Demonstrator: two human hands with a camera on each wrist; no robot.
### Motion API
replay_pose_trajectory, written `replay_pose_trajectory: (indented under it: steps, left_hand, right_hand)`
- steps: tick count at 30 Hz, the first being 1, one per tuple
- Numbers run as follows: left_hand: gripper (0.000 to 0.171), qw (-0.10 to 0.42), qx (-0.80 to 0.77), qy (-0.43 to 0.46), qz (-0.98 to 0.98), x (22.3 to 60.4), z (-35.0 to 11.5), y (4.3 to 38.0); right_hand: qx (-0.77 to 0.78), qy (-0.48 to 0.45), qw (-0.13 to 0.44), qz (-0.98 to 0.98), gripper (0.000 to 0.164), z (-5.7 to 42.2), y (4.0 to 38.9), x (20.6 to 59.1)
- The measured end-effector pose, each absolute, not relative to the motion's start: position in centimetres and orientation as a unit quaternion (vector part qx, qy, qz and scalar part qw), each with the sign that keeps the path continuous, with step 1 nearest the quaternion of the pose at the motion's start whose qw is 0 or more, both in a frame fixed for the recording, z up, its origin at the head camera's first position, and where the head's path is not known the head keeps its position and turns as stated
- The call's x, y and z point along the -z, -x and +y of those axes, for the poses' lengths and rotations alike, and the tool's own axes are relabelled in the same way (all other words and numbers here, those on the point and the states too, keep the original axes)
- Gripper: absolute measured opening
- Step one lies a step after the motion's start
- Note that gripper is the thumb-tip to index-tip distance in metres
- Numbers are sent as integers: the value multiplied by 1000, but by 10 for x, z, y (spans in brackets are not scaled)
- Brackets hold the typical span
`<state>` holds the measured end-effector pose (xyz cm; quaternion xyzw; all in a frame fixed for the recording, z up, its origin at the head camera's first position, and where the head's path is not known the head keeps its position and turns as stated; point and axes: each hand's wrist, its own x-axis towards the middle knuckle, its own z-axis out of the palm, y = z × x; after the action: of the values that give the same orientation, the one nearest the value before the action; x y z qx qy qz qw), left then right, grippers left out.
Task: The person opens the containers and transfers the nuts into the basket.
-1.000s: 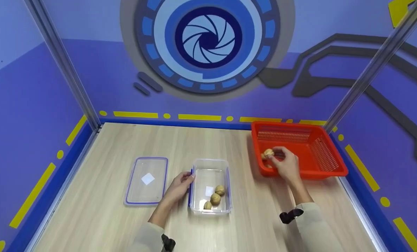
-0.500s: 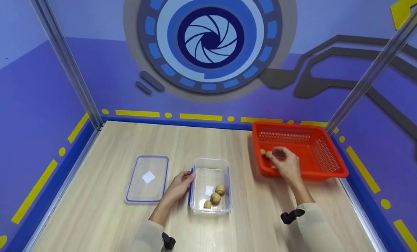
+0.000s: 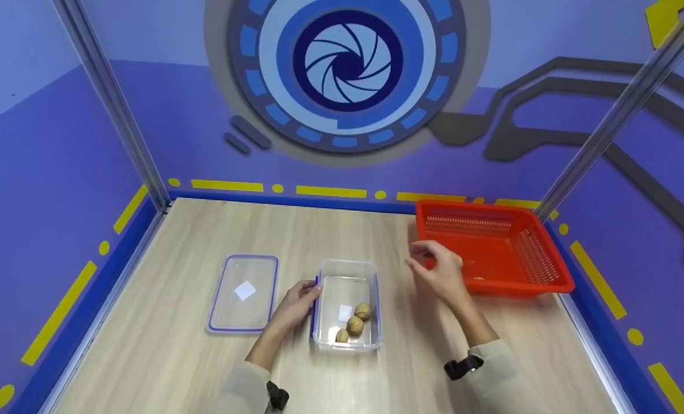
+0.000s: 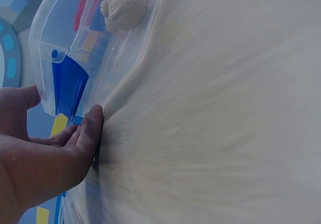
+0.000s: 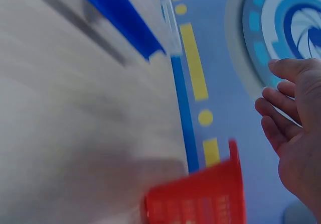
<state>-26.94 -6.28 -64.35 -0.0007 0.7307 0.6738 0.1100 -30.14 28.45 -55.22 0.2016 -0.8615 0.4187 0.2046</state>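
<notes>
A clear plastic food container [image 3: 334, 270] stands uncovered mid-table, with three walnuts [image 3: 354, 325] near its front right. My left hand [image 3: 294, 305] holds the container's left side, its thumb at the rim; in the left wrist view the fingertips [image 4: 94, 117] lie low by the tabletop, near the blue latch flap [image 4: 69, 91]. To the right, my right hand [image 3: 442, 273] hovers over the left wall of the red basket [image 3: 491, 253]. Its fingers are loosely bent, and no walnut shows between them or in the right wrist view. A small light piece [image 3: 478, 279] shows in the basket.
The container's flat lid [image 3: 242, 294], rimmed in purple-blue, lies left of my left hand. Blue-purple panels [image 3: 342, 172] with metal corner posts enclose the table's back and sides. Bare wooden tabletop [image 3: 296, 230] extends behind the lid and container.
My right hand has moved left from inside the basket to its left wall. A walnut seen at its fingertips earlier is no longer visible there. The left hand and container stayed put.
</notes>
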Motion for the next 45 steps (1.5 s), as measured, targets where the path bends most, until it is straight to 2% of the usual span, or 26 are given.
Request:
replay_pose_trajectory:
  steps: [5,10,18,27,36,40,45]
  left_hand:
    - [58,116,-665,4,738,645,-62,270]
    - [60,112,-658,4,745,646,-63,269]
    - [57,110,-655,12,747,646,-63,267]
    - [53,111,-666,10,737,646,-63,265]
    - [48,108,-676,-9,729,601,-63,248]
    - [48,108,-672,-8,732,606,-63,252]
    - [49,106,-672,3,733,629,-61,263]
  right_hand:
    - [-405,-258,179,-859,32,250,294,554]
    - [-374,-305,118,-868,32,225,283,563]
    - [-337,-310,30,-888,33,204,272,579]
    - [-327,-350,9,-878,35,198,273,599]
    - [-284,-380,29,-880,35,197,273,603]
    - [-238,-405,37,-882,34,196,274,601]
    - [-206,-413,20,-887,36,197,275,596]
